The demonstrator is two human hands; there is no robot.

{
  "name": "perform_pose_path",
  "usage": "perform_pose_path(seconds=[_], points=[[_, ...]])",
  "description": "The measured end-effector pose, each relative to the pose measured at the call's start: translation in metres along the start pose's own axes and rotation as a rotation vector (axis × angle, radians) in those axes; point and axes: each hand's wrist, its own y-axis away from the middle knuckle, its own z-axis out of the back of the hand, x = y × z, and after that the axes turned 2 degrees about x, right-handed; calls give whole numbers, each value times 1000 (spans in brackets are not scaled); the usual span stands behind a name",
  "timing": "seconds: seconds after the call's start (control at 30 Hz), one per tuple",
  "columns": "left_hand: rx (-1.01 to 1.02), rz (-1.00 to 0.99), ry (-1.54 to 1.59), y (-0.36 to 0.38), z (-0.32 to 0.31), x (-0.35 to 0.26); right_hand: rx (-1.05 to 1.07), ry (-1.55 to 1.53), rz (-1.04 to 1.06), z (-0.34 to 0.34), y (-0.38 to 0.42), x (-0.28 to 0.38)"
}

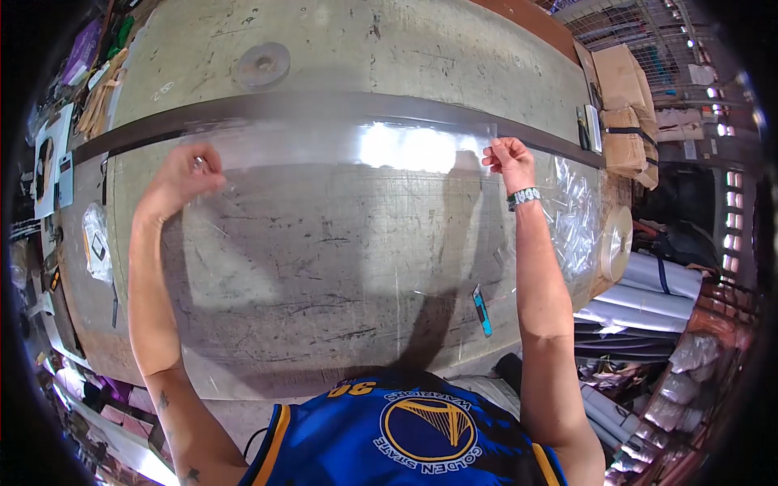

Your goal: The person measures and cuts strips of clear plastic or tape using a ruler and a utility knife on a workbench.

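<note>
At the nine o'clock edge of the worn grey cutting table, a clutter of flat packets and cards lies along the rim, among them a small clear bag with a dark-printed card inside it. Moving rightward, the left hand is pinched closed on the upper left corner of a large clear plastic sheet, fingers curled over the film's edge, the arm stretched out toward ten o'clock. The sheet is held taut and spread between both hands, its top edge lined up just below the dark strip that runs across the table, probably so the film lies flat and square without creasing; glare from overhead light shows on it near the top middle. Above the strip, at about eleven o'clock, a round grey disc rests on the bare tabletop, apart from the sheet. Lower down, toward five o'clock, a small blue utility knife lies on or under the film; which, I cannot tell. The right hand, wearing a beaded bracelet at the wrist, is clenched on the sheet's upper right corner at about one o'clock. Beyond it, more crumpled clear plastic is heaped at the table's right edge beside a roll of film, and at two o'clock stacked cardboard boxes stand closed, their contents hidden.
</note>
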Motion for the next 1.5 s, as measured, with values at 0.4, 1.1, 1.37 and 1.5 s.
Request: perform_pose_path(seconds=[0.4, 1.1, 1.37, 1.5], points=[[-918, -57, -373, -43, -24, 85, -285, 561, 52, -4, -19, -60], [-1244, 194, -513, -27, -52, 85, -320, 260, 109, 45, -61, -150], [-1247, 124, -563, -43, -33, 96, -299, 457, 196, 49, -71, -153], [-1250, 24, -559, -39, -40, 104, -348, 590, -12, 18, -23, -88]])
